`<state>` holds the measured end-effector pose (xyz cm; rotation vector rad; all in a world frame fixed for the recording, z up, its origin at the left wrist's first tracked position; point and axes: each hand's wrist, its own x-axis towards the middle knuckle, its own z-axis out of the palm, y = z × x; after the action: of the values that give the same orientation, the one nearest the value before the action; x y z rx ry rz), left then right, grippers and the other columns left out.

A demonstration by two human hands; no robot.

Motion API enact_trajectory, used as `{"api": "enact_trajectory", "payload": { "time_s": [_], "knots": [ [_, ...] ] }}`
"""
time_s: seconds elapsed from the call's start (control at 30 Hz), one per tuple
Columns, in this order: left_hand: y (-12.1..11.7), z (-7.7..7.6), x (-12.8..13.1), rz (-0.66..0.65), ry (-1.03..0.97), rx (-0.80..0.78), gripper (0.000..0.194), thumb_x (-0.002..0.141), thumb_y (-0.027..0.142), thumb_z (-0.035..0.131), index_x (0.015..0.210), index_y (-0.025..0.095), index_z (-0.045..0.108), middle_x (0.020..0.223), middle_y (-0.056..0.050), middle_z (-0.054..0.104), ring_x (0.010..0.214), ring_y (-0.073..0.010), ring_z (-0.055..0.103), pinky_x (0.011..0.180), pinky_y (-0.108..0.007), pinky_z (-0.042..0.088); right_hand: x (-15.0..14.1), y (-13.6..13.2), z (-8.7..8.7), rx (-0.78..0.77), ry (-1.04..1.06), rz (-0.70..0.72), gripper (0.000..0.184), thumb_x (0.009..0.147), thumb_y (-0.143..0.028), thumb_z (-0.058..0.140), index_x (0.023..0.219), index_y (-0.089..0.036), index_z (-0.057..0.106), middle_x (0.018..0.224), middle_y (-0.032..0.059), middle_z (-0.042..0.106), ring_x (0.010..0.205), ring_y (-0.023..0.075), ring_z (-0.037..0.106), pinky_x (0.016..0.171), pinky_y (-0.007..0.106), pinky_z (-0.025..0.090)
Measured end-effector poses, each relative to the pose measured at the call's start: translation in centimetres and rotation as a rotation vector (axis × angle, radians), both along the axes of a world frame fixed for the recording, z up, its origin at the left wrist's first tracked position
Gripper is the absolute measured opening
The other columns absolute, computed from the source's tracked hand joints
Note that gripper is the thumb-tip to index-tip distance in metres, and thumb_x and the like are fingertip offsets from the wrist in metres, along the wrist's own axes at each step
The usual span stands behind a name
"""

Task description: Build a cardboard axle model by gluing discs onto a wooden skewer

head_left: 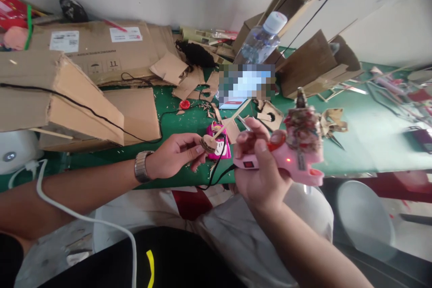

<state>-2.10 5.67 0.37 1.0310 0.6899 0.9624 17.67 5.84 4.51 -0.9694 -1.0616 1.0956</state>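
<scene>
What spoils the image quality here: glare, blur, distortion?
Head view: pale glare washes out the green tabletop on the right; clutter at the far right edge looks smeared; wide-angle distortion seems to stretch the near forearms; a pixelated block hides most of what looks like a lit screen; the pink glue gun and cardboard disc are slightly soft but readable.

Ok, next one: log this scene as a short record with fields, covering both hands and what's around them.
left hand: holds a round cardboard disc
on the disc: thin wooden stick, slanting up from it
right hand: grips a pink glue gun
gun light: lit
left wrist: metal watch band
surface: green table, strewn with cardboard scraps
behind the hands: clear bottle, white cap
unclear: pixelated, screen-like item beside the bottle
</scene>
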Motion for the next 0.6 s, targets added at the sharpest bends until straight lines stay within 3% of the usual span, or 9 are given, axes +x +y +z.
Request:
{"api": "enact_trajectory", "payload": {
  "time_s": [0.1, 0.27, 0.43, 0.6],
  "knots": [
    [-0.1, -0.1, -0.1, -0.03, 0.029, 0.001, 0.049, 0.099, 0.061, 0.079, 0.091, 0.014, 0.069, 0.074, -0.001, 0.067, 0.057, -0.0079, 0.054, 0.053, -0.021, 0.047, 0.3, 0.2, -0.1, -0.05, -0.108, 0.036, 0.019, 0.094, -0.04, 0.076, 0.106, -0.032, 0.065, 0.121, 0.0064, 0.077, 0.095, 0.0238, 0.075, 0.075, 0.039, 0.065],
    [-0.4, -0.2, 0.0, -0.011, 0.066, -0.019, 0.05, 0.095, 0.062, 0.084, 0.093, 0.014, 0.072, 0.075, -0.001, 0.067, 0.063, -0.0089, 0.056, 0.058, -0.021, 0.047, 0.4, -0.5, -2.1, -0.196, -0.064, 0.189, 0.022, 0.091, -0.036, 0.087, 0.109, -0.025, 0.081, 0.106, 0.0065, 0.083, 0.102, 0.0289, 0.081, 0.096, 0.048, 0.069],
    [-0.3, -0.1, -0.1, 0.038, 0.07, 0.015, 0.05, 0.09, 0.061, 0.089, 0.089, 0.014, 0.072, 0.071, 0.001, 0.064, 0.062, -0.0085, 0.054, 0.059, -0.021, 0.047, -0.1, -0.8, -2.0, -0.164, -0.099, 0.31, 0.009, 0.095, -0.032, 0.084, 0.101, -0.025, 0.081, 0.094, 0.002, 0.081, 0.092, 0.0239, 0.079, 0.091, 0.043, 0.07],
    [-0.2, 0.0, -0.3, 0.068, 0.113, 0.092, 0.05, 0.091, 0.061, 0.088, 0.084, 0.014, 0.072, 0.069, 0.001, 0.064, 0.06, -0.0083, 0.05, 0.057, -0.021, 0.045, -0.5, -0.6, -1.0, -0.19, -0.097, 0.361, 0.012, 0.093, -0.034, 0.084, 0.096, -0.024, 0.077, 0.093, 0.0016, 0.079, 0.081, 0.0197, 0.075, 0.081, 0.037, 0.069]
  ]
}}
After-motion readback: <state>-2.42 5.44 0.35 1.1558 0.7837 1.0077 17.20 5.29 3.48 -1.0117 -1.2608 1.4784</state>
